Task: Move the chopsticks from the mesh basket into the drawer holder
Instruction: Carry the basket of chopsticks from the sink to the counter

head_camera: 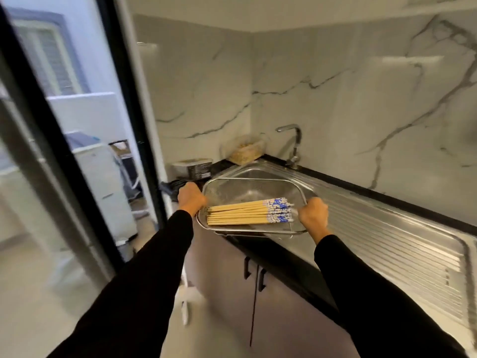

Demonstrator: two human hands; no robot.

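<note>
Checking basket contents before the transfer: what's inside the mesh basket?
A bundle of wooden chopsticks with blue-and-white patterned ends lies flat in the mesh basket, near its front side. The rest of the mesh looks bare. Anything under the bundle is hidden.

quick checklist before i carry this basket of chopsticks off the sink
1. Left hand closed on the mesh basket rim: ok.
2. Right hand closed on the opposite rim: ok.
3. Chopsticks lying flat inside, none sticking over the rim: ok.
4. Basket level: not ok, near edge sits lower, over the counter front.
5. Drawer holder in sight: not ok, only shut cabinet doors below.
6. Path clear of the faucet: ok, it stands behind.
</note>
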